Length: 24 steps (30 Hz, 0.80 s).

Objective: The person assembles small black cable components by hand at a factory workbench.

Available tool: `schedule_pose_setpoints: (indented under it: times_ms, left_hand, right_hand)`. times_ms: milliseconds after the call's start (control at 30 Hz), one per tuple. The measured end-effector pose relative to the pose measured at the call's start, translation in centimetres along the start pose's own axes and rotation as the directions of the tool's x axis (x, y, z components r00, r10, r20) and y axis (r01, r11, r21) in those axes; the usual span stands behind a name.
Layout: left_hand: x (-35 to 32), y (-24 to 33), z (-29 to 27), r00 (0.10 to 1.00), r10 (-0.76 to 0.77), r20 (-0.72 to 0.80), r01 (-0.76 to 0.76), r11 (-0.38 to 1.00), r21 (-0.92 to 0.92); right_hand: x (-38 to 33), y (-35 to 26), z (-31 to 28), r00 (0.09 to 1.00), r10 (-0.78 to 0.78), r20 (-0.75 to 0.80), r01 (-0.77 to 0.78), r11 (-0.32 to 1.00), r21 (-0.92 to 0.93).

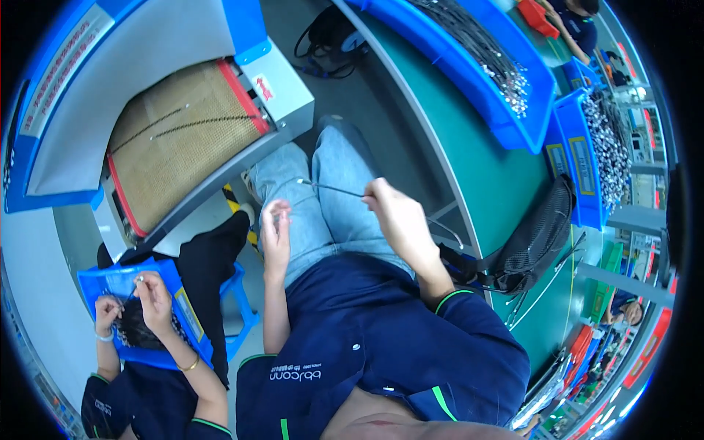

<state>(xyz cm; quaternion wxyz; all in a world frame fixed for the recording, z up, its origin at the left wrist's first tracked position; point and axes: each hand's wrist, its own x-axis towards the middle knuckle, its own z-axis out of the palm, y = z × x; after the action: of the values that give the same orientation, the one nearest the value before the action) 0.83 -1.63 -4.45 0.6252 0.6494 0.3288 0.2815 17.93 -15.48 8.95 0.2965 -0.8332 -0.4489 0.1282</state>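
Observation:
My right hand (400, 224) is closed on a thin dark cable (334, 188), pinching it between thumb and fingers above my lap. One end of the cable, with a small pale connector (301, 181), points left over my knees; the other end hangs past the right side of my hand. My left hand (276, 229) is raised over my left thigh with its fingers loosely apart and nothing visible in them. It is below the cable's left end and does not touch it.
At the front left, a machine's mesh belt (183, 147) carries two dark cables. A co-worker's hands (154, 302) work over a blue bin (198, 323) at the lower left. Right of me, a green table (458, 125) bears blue bins (539, 125) of cables and a black mesh bag (539, 242).

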Motion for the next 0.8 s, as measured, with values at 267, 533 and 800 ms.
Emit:
schedule_pose_setpoints:
  times_ms: [267,533,800]
  left_hand:
    - [-0.2,3.3,-1.4,0.972,0.229,0.058,-0.236,0.930,0.281]
    - [-0.2,3.9,-0.9,0.961,0.201,0.191,-0.267,0.857,0.440]
    - [0.2,4.1,-1.6,0.929,0.282,0.241,-0.370,0.756,0.540]
  right_hand:
    - [1.1,0.9,2.9,0.975,-0.124,0.187,0.094,0.983,0.161]
    - [2.1,0.4,4.8,0.911,-0.350,0.217,0.296,0.923,0.245]
    - [2.8,3.2,5.3,0.930,-0.340,0.140,0.311,0.930,0.194]
